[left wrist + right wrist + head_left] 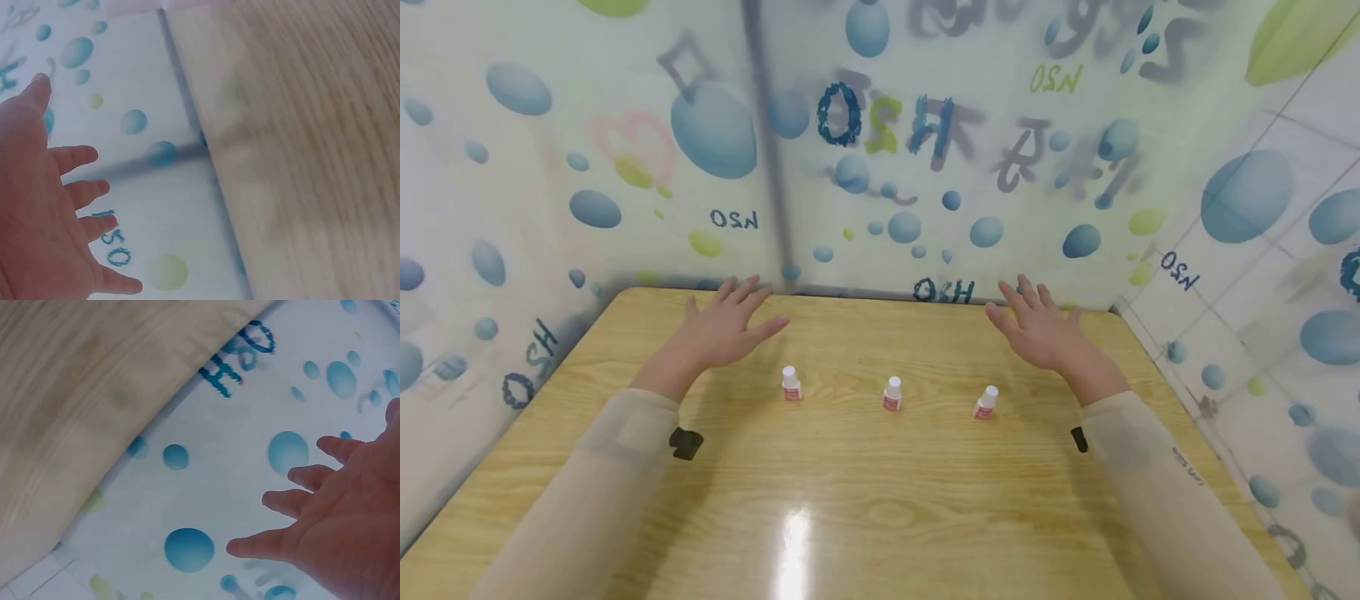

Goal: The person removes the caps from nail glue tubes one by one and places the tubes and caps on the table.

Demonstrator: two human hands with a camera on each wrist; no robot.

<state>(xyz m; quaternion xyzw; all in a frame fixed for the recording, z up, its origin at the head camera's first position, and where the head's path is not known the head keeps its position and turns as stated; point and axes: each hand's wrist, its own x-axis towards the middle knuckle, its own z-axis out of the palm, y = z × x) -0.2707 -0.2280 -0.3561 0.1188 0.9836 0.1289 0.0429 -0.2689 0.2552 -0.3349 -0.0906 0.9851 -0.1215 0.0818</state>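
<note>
Three small white bottles with white caps and red labels stand upright in a loose row on the wooden table: a left bottle (792, 385), a middle bottle (892, 395) and a right bottle (985, 403). My left hand (718, 332) is stretched out beyond and left of the left bottle, fingers spread, holding nothing. Likewise spread and bare, my right hand (1039, 332) reaches past the right bottle on its right side. Neither hand touches a bottle. Both wrist views show the spread fingers against the patterned sheet, with no bottle in sight.
The wooden table (850, 475) ends at a patterned sheet (880, 192) with blue and green dots, which hangs behind it and on both sides. A dark band (767, 150) runs down the back sheet. Light glares off the table's near part.
</note>
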